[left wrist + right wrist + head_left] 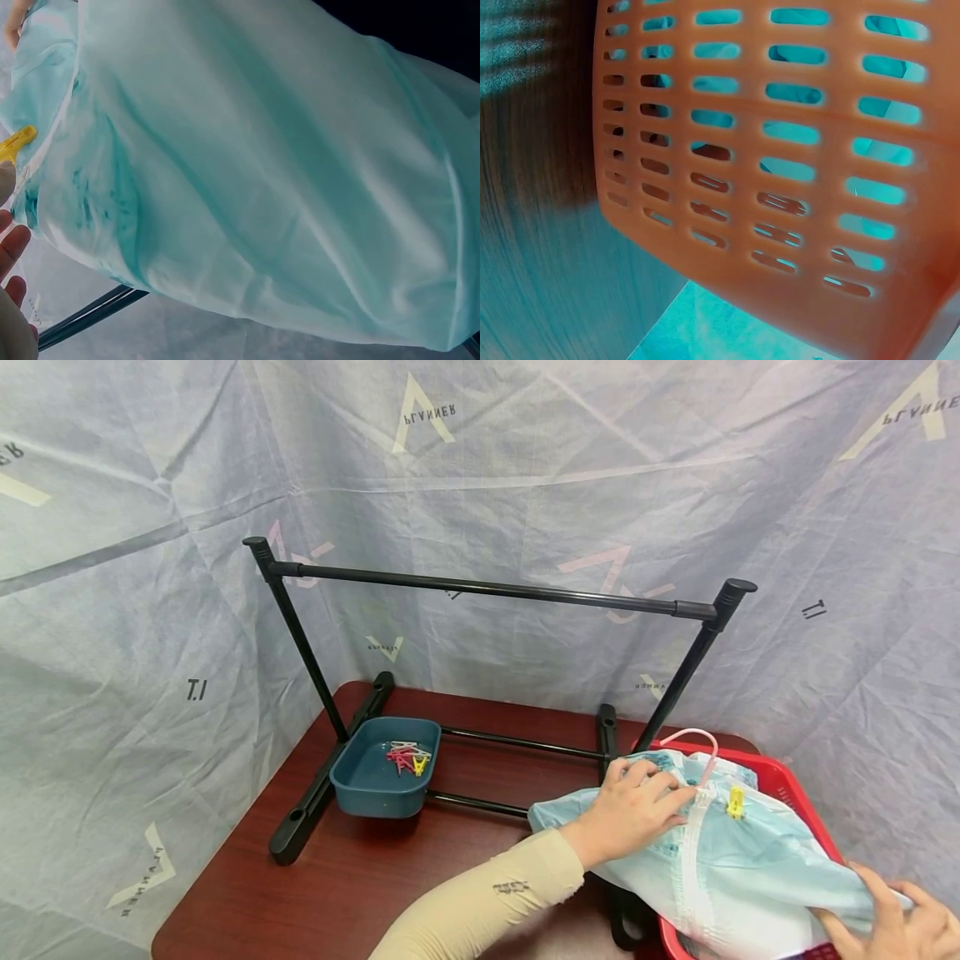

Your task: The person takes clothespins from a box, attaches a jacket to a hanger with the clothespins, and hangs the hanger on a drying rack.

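A light blue and white garment (757, 852) with a white strip down it lies over a red basket (798, 802). A pink hanger hook (708, 739) rises from its top edge. On its blue cloth sits a yellow clothespin (735, 802), also visible at the left edge of the left wrist view. My left hand (637, 806) holds the garment beside the hook, fingers bent over the cloth. At the far right, my right hand (896, 914) grips the garment's end between thumb and fingers. The right wrist view shows the basket's slotted wall (735, 135), not the hand.
A black rack (487, 585) stands on the dark red table (360, 893), its top bar running across. Over its left foot stands a blue bin (386, 802) with several pink, white and yellow clothespins (405, 756). Printed grey cloth (525, 510) hangs behind.
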{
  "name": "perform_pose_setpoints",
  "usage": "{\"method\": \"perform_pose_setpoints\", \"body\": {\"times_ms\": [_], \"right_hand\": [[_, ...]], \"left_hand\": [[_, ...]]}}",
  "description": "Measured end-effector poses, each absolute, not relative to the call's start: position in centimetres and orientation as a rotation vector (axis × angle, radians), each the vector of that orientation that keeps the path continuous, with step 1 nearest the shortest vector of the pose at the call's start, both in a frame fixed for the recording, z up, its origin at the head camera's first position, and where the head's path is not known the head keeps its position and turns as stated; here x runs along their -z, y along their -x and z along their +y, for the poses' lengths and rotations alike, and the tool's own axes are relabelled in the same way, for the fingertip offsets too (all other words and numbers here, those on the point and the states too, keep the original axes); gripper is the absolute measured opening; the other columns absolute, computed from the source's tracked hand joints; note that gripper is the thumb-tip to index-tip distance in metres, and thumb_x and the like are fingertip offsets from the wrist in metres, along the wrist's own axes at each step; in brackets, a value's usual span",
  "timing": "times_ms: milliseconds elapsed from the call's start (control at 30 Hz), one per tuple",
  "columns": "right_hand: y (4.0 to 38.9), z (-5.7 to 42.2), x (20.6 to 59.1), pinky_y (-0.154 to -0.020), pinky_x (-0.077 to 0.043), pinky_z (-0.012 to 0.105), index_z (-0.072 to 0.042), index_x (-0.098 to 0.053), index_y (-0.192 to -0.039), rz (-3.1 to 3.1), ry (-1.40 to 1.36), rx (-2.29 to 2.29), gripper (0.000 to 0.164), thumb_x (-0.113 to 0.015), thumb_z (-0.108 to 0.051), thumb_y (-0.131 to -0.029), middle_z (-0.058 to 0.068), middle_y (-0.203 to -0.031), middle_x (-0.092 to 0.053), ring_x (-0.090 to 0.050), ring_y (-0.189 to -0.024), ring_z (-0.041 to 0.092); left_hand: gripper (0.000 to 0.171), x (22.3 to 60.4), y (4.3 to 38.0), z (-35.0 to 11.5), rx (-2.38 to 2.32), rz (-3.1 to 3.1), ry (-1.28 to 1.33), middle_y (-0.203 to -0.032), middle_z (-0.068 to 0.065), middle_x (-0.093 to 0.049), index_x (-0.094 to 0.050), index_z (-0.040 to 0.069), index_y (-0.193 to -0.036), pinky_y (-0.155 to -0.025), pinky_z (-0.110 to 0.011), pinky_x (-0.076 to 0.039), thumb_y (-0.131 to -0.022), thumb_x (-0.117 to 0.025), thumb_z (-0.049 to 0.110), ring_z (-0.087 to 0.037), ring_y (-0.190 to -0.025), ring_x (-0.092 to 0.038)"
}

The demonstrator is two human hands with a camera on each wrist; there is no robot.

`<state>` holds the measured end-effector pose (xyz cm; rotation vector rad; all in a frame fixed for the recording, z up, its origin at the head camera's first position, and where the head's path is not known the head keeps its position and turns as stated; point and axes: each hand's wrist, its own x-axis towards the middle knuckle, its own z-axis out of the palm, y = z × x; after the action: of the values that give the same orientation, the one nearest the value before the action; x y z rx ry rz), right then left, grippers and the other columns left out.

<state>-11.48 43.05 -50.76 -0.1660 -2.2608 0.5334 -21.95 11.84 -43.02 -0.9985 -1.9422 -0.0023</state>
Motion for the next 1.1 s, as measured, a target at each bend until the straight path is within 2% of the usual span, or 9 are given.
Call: {"method": "perform_pose_setpoints", "body": {"times_ms": [433, 733, 933, 1100], "right_hand": [[11.4, 42.7, 50.5, -0.101, -0.01, 0.071, -0.012, -0.047, -0.119, -2.271, 0.188, -0.553, 0.104, -0.025, -0.099, -0.066, 0.03, -0.125, -0.026, -0.016, -0.128, 0.061], [12.0, 43.5, 51.3, -0.096, -0.013, 0.073, -0.012, -0.052, -0.116, -2.127, 0.037, -0.501, 0.091, -0.036, -0.092, -0.076, 0.03, -0.119, -0.032, -0.023, -0.117, 0.065], [12.0, 43.5, 51.2, -0.095, -0.01, 0.074, -0.011, -0.05, -0.118, -2.136, 0.007, -0.516, 0.088, -0.037, -0.089, -0.079, 0.032, -0.12, -0.03, -0.021, -0.118, 0.066], [12.1, 43.5, 51.3, -0.096, -0.008, 0.073, -0.01, -0.051, -0.118, -2.115, -0.017, -0.524, 0.088, -0.038, -0.089, -0.079, 0.032, -0.12, -0.03, -0.02, -0.119, 0.066]], "left_hand": [[0.035, 43.1, 22.3, 10.8, -0.026, -1.965, 1.008, -0.115, 0.016, -0.063, -0.068, 0.033, -0.125, -0.091, -0.039, -0.032, -0.097, -0.057, 0.051, -0.011, -0.109, -0.048], [0.034, 43.4, 22.6, 10.3, -0.025, -1.933, 0.998, -0.111, 0.016, -0.064, -0.069, 0.034, -0.121, -0.09, -0.039, -0.032, -0.096, -0.058, 0.053, -0.012, -0.109, -0.047], [0.033, 43.7, 22.7, 9.8, -0.028, -1.94, 0.983, -0.108, 0.015, -0.063, -0.07, 0.034, -0.117, -0.089, -0.039, -0.033, -0.096, -0.057, 0.055, -0.012, -0.107, -0.047], [0.04, 43.8, 22.6, 9.3, -0.03, -1.972, 0.984, -0.109, 0.014, -0.063, -0.069, 0.032, -0.12, -0.089, -0.038, -0.033, -0.096, -0.052, 0.059, -0.012, -0.106, -0.047]]}}
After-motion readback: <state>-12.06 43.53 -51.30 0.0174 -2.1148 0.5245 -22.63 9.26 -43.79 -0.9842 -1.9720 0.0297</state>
